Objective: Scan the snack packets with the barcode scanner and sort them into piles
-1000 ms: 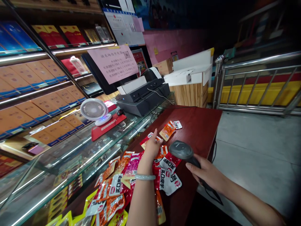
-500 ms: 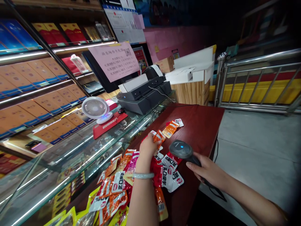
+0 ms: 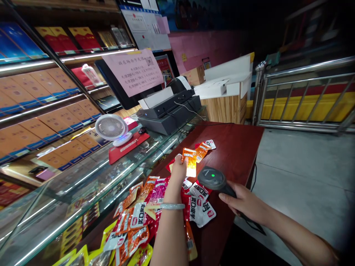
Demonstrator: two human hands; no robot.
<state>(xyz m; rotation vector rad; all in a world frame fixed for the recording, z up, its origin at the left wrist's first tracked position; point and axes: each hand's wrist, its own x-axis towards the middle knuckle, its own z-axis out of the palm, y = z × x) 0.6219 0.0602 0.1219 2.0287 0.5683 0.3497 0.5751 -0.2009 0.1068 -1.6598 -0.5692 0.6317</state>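
In my left hand is an orange snack packet, pinched near its left side and lit brightly. My right hand grips a dark barcode scanner by its handle. A green light glows on top of the scanner, and its head points toward the packet. Just beyond the pinched packet lies another orange snack packet. Red and white packets lie below the scanner. Left of my forearm spreads a pile of orange, pink and yellow packets. A pale bangle circles my left wrist.
The packets lie on a dark red tabletop beside a glass display counter. A small white fan, a monitor with a pink sign and a black cash drawer stand behind. Metal railing is at right.
My left hand has turned the orange packet so its face shows flat, now brightly lit. The scanner's light has gone from blue to green. My right hand has barely moved.
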